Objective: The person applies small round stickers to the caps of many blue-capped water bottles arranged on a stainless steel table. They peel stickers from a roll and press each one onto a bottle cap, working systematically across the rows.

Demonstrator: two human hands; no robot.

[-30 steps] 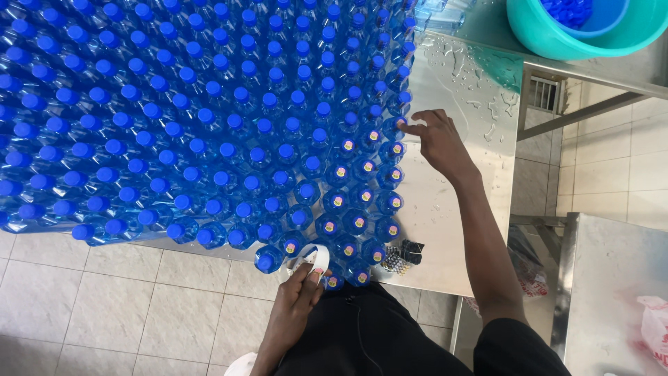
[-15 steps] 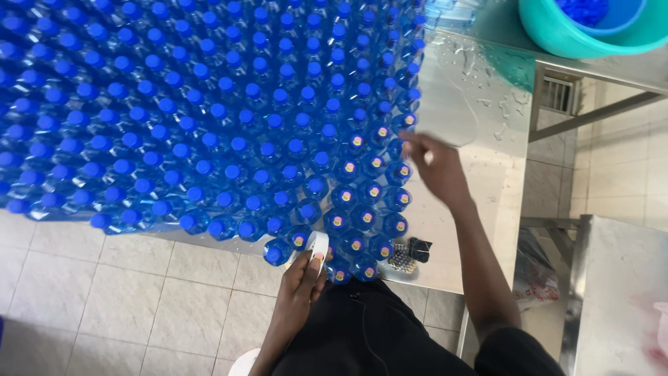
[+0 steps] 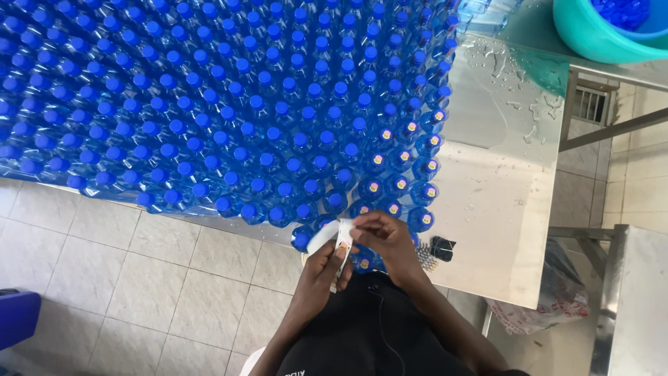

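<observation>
A dense block of blue-capped plastic bottles [image 3: 229, 104] covers a wet steel table [image 3: 501, 230]. Several bottles at the block's near right corner carry small round stickers on their caps [image 3: 390, 160]. My left hand [image 3: 327, 261] holds a white strip of stickers [image 3: 332, 235] just in front of the nearest bottles. My right hand [image 3: 383, 240] is at the strip's upper end, its fingertips pinched on it.
A teal basin [image 3: 598, 35] with blue caps inside stands at the table's far right. A small black object [image 3: 442, 247] lies on the table by my right wrist. A second steel surface [image 3: 633, 299] is at the right, a tiled floor [image 3: 104, 278] to the left.
My right hand came back from the stickered caps at the block's right edge to the strip held by my left hand. The view shifted slightly.
</observation>
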